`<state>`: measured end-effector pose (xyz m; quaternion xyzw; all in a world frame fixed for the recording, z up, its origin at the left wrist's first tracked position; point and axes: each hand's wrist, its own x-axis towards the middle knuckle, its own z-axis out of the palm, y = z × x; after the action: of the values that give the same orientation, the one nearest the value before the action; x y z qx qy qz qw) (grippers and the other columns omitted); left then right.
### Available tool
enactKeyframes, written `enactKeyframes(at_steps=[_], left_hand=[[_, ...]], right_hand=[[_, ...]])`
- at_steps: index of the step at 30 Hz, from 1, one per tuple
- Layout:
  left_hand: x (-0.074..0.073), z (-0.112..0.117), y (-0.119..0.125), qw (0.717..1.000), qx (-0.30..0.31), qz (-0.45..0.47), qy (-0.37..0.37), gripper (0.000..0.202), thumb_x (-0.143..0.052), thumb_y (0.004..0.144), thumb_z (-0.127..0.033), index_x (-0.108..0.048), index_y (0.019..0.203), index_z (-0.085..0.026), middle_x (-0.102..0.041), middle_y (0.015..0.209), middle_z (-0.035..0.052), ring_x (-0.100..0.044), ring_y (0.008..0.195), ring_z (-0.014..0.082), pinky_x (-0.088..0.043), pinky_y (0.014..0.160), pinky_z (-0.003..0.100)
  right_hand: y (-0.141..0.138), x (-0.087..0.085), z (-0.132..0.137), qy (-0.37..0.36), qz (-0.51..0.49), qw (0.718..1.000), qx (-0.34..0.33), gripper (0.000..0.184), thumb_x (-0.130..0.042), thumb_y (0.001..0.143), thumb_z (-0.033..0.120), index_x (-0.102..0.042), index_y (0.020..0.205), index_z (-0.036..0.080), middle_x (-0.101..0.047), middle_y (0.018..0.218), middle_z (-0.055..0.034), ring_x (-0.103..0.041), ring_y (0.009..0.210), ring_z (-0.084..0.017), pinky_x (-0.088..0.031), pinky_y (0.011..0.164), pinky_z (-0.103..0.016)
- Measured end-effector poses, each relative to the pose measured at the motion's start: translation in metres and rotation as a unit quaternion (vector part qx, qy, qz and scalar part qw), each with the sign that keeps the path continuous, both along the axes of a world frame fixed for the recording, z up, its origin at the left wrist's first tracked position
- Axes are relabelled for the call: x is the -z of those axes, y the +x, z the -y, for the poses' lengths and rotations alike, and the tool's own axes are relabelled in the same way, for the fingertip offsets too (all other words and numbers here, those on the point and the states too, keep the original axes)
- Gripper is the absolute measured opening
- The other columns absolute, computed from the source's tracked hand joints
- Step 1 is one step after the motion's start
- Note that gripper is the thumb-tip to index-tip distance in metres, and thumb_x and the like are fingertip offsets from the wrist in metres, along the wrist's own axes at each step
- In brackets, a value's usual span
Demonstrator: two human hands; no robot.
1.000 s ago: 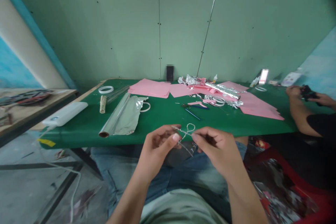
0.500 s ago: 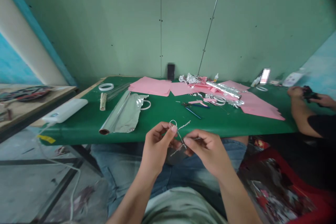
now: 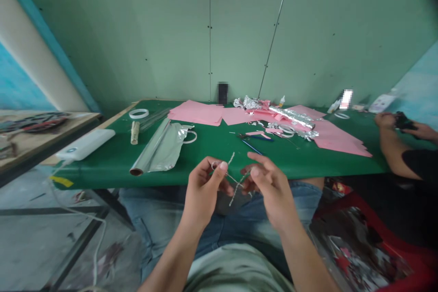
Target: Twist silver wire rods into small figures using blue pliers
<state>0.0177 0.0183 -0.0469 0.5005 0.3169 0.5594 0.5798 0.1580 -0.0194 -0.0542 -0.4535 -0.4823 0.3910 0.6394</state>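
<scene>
Between my hands, in front of the table edge, is a twisted silvery wire figure (image 3: 233,196) with a loop at one end and arms that branch off. My left hand (image 3: 204,189) pinches it near the loop with thumb and fingers. At the other side, my right hand (image 3: 273,191) grips one of its wire ends between thumb and index finger; another finger is raised. Part of the wire is hidden behind the fingers. Just beyond my hands lie pliers (image 3: 252,147) with blue handles and several strips of pink paper (image 3: 273,131).
A foil roll (image 3: 147,157), a tape ring (image 3: 138,113) and a white power bank (image 3: 85,144) lie on the left of the green table. Pink sheets (image 3: 196,113) and crumpled foil (image 3: 251,101) lie behind. At right, a co-worker's hands (image 3: 386,120) hold a dark object.
The wire figure has turned, its loop now tipped left and its free ends pointing differently. My right hand has shifted its grip and lifted a finger. My left hand has barely moved.
</scene>
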Motion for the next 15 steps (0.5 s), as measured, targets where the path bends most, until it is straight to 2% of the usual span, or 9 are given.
enactKeyframes(at_steps=[2, 4, 9, 11, 15], left_hand=[[0.0018, -0.0009, 0.0002, 1.000, -0.018, 0.008, 0.017, 0.029, -0.070, 0.083, -0.042, -0.055, 0.075, -0.018, -0.057, 0.054, -0.0068, -0.056, 0.042, 0.0084, -0.046, 0.046, 0.018], [0.0026, -0.0003, 0.0005, 1.000, -0.013, 0.001, 0.021, 0.028, -0.069, 0.085, -0.041, -0.054, 0.076, -0.019, -0.056, 0.051, -0.0070, -0.055, 0.042, 0.0080, -0.044, 0.046, 0.017], [0.0016, 0.0017, -0.0006, 0.996, 0.084, -0.023, -0.019, 0.030, -0.071, 0.082, -0.044, -0.055, 0.076, -0.018, -0.049, 0.046, -0.0091, -0.041, 0.032, 0.0052, -0.035, 0.036, 0.016], [0.0004, 0.0021, -0.0016, 0.992, 0.119, -0.038, -0.033, 0.033, -0.070, 0.082, -0.046, -0.054, 0.073, -0.018, -0.050, 0.048, -0.0081, -0.037, 0.031, 0.0040, -0.032, 0.034, 0.016], [-0.0039, 0.0039, -0.0030, 0.989, 0.132, 0.005, -0.069, 0.037, -0.072, 0.081, -0.043, -0.046, 0.070, -0.019, -0.043, 0.048, -0.0104, -0.030, 0.032, 0.0019, -0.027, 0.034, 0.014]], right_hand=[[-0.0017, 0.0034, -0.0010, -0.022, -0.027, 0.998, -0.059, 0.042, -0.071, 0.080, 0.048, -0.062, 0.110, 0.021, -0.067, 0.077, -0.0003, -0.063, 0.056, -0.014, -0.055, 0.054, -0.027], [-0.0039, 0.0046, 0.0005, -0.016, -0.007, 0.996, -0.083, 0.032, -0.072, 0.080, 0.043, -0.065, 0.100, 0.019, -0.065, 0.069, 0.0015, -0.063, 0.056, -0.013, -0.054, 0.057, -0.026], [-0.0044, 0.0023, 0.0045, 0.008, 0.031, 0.995, -0.093, 0.022, -0.070, 0.084, 0.038, -0.067, 0.092, 0.019, -0.064, 0.067, 0.0019, -0.061, 0.057, -0.012, -0.052, 0.056, -0.024], [-0.0023, 0.0024, 0.0037, 0.003, -0.004, 0.992, -0.126, 0.022, -0.070, 0.084, 0.040, -0.067, 0.088, 0.019, -0.065, 0.068, 0.0014, -0.061, 0.056, -0.011, -0.052, 0.056, -0.024], [0.0008, 0.0052, 0.0017, -0.032, -0.120, 0.974, -0.192, 0.034, -0.066, 0.084, 0.052, -0.069, 0.092, 0.019, -0.068, 0.072, -0.0011, -0.064, 0.057, -0.013, -0.054, 0.057, -0.028]])
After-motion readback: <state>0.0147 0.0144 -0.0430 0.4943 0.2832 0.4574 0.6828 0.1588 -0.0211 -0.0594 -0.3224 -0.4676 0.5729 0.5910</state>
